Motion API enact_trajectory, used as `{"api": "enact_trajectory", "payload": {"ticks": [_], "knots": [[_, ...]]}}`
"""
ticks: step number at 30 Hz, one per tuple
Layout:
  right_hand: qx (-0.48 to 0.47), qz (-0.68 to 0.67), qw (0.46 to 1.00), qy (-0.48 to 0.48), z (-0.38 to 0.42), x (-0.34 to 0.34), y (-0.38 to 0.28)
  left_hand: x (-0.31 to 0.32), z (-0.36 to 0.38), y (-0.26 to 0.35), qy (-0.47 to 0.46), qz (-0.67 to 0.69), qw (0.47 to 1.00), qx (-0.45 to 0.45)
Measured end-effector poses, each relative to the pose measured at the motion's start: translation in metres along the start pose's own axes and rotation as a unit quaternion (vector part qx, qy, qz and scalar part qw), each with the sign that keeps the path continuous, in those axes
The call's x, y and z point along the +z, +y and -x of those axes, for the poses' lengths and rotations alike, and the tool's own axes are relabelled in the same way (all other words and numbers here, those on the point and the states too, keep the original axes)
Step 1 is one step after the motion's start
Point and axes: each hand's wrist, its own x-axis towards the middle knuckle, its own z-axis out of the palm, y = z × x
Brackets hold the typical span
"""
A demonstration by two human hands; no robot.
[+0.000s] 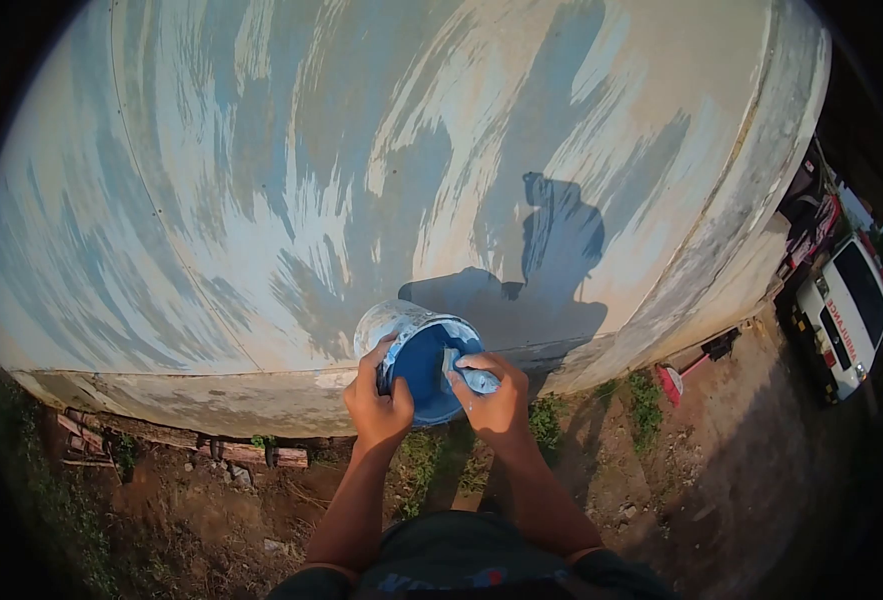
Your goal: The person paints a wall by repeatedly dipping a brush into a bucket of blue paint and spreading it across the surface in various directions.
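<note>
A round plastic bucket [379, 322] of blue paint [421, 368] is tipped toward me in front of the wall, its rim smeared with pale blue and white. My left hand [379, 400] grips the bucket's left rim, thumb on the near side. Over the right part of the opening, my right hand [496, 400] is closed around a paint-covered paintbrush [478, 380]. The brush's pale, smeared end lies just inside the rim, and much of it is hidden by my fingers.
The curved-looking wall [341, 180] carries broad blue-grey strokes and my shadow. Bricks [251, 455] lie along its base at left, above dirt and weeds. A red-and-white object [669, 384] lies by the base at right. Farther right stands a white ambulance [843, 320].
</note>
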Motion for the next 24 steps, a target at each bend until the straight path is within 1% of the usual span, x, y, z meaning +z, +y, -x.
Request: {"api": "enact_trajectory", "payload": {"ticks": [3,4,5,7,9,10,11,12,13,14,15,16,18,19,20,21,22,24], "knots": [[-0.016,0.017,1.000,-0.005,-0.006,-0.024,0.017,0.028,0.002,0.015,-0.006,-0.013,1.000,0.004],[-0.026,0.047,0.998,-0.009,-0.007,-0.031,0.021,0.038,0.003,0.018,-0.008,-0.015,1.000,0.008],[-0.035,0.078,0.996,-0.014,-0.008,-0.038,0.024,0.049,0.004,0.020,-0.007,-0.018,1.000,0.025],[-0.033,0.076,0.996,-0.020,-0.008,-0.055,0.034,0.068,0.007,0.028,-0.009,-0.022,0.999,0.043],[-0.030,0.074,0.996,-0.027,-0.009,-0.072,0.046,0.085,0.010,0.038,-0.032,-0.027,0.999,0.001],[-0.035,0.046,0.998,-0.015,-0.010,-0.083,0.052,0.093,0.011,0.041,-0.034,-0.028,0.999,0.002],[-0.041,0.018,0.999,-0.004,-0.013,-0.095,0.058,0.100,0.011,0.043,-0.042,-0.013,0.998,-0.045],[-0.042,0.017,0.999,-0.003,-0.014,-0.107,0.062,0.108,0.011,0.044,-0.048,0.002,0.995,-0.091],[-0.004,-0.042,0.999,0.006,-0.016,-0.120,0.065,0.116,0.011,0.044,-0.046,0.002,0.995,-0.091],[0.033,-0.101,0.994,0.014,-0.018,-0.133,0.069,0.125,0.009,0.044,-0.021,0.048,0.992,-0.113],[0.031,-0.101,0.994,0.010,-0.022,-0.146,0.074,0.133,0.008,0.045,0.005,0.094,0.986,-0.134],[0.090,-0.143,0.986,0.001,-0.026,-0.159,0.079,0.138,0.007,0.047,0.008,0.119,0.980,-0.161],[0.190,-0.239,0.952,-0.009,-0.034,-0.179,0.090,0.147,0.008,0.054,0.011,0.110,0.980,-0.168],[0.190,-0.241,0.951,-0.016,-0.037,-0.185,0.095,0.150,0.008,0.056,0.007,0.103,0.979,-0.174],[0.245,-0.330,0.911,0.010,-0.039,-0.188,0.101,0.153,0.009,0.057,0.012,0.098,0.979,-0.176],[0.300,-0.414,0.859,0.037,-0.040,-0.191,0.107,0.156,0.011,0.058,0.004,0.091,0.980,-0.176],[0.324,-0.446,0.833,0.048,-0.041,-0.193,0.113,0.158,0.012,0.060,-0.004,0.083,0.981,-0.177],[0.326,-0.450,0.830,0.047,-0.040,-0.190,0.129,0.161,0.010,0.070,-0.002,0.050,0.982,-0.184]]}}
